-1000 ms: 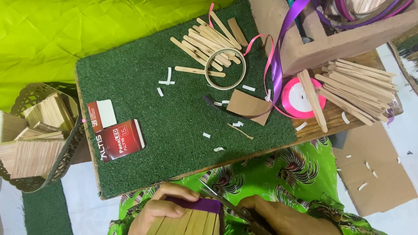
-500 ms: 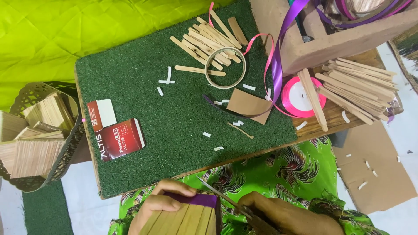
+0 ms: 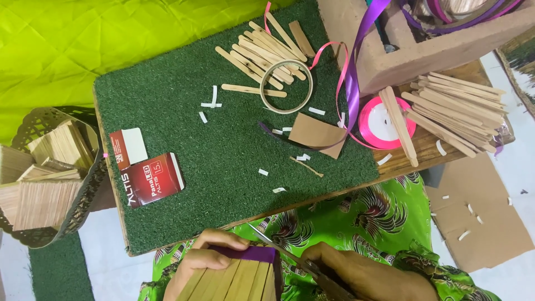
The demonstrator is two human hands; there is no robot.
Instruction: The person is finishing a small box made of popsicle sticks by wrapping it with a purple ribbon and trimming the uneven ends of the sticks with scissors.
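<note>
Little changed from half a second earlier, a panel of wooden sticks [image 3: 239, 281] edged with purple ribbon [image 3: 249, 253] is gripped over the lap by the curled left hand [image 3: 203, 262], scissors [image 3: 304, 265] are clasped by the right hand [image 3: 362, 276], and a red-and-white box [image 3: 146, 173] is seen beyond on the green mat [image 3: 184, 106].

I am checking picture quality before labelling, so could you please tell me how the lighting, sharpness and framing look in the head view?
Head view: light is even and soft, shadows faint, no glare; the green turf mat and craft sticks are sharp; the left hand, right hand, scissors and purple-edged stick panel are cut by the bottom edge.
</note>
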